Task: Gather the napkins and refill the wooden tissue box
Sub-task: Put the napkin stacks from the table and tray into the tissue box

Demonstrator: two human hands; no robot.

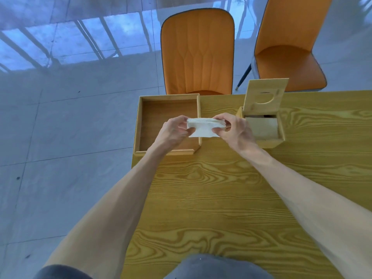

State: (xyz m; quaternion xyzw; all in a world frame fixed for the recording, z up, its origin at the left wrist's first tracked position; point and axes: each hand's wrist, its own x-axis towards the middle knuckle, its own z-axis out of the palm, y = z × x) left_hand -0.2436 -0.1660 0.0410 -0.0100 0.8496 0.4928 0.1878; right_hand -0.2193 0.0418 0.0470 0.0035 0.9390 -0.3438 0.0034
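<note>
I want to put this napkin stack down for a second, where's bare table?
The widest bare stretch of table lies between your forearms, nearer you than the tray. More lies right of the tissue box. The strip between tray and box is narrow, with both hands and the napkins above it.

Wooden tray: placed at the far left corner of the wood-grain table. Two orange chairs: set beyond the far edge.
</note>
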